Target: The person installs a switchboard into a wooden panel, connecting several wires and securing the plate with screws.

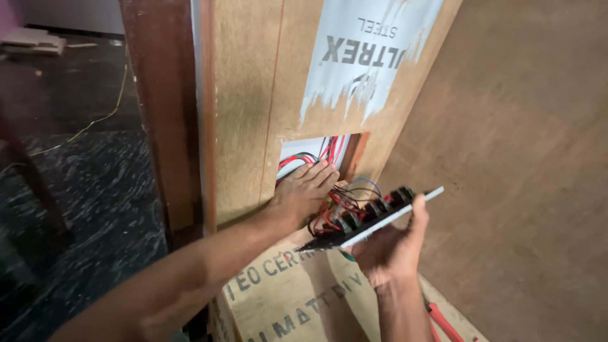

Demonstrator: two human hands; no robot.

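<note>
From the head camera, the left hand [306,190] reaches up from seven o'clock and lies flat, fingers stretched and loose, over the lower edge of a rectangular cut-out [315,154] in a plywood board [247,95]; its fingertips touch the bundle of red and black wires [316,155] that comes out of that opening, gripping nothing that can be seen. At four o'clock from it, the right hand [389,247] grasps a white switch plate [373,221] from below, thumb up along its far edge, holding it tilted with the back turned up so that the row of black switch bodies [373,208] shows. More red, black and blue wires [335,206] run from these switch bodies towards the cut-out, between the two hands. The plate sits just right of centre, close beside the left hand and apart from the board. At twelve o'clock a torn pale sticker [367,50] clings to the board. A dark wooden post [161,107] stands at ten o'clock, with a dark speckled floor [95,190] to nine o'clock and a thin yellow wire [95,120] across it. At six o'clock lies a printed cardboard sheet [285,297], and at five o'clock a red tool handle [443,323] shows near the edge.
</note>
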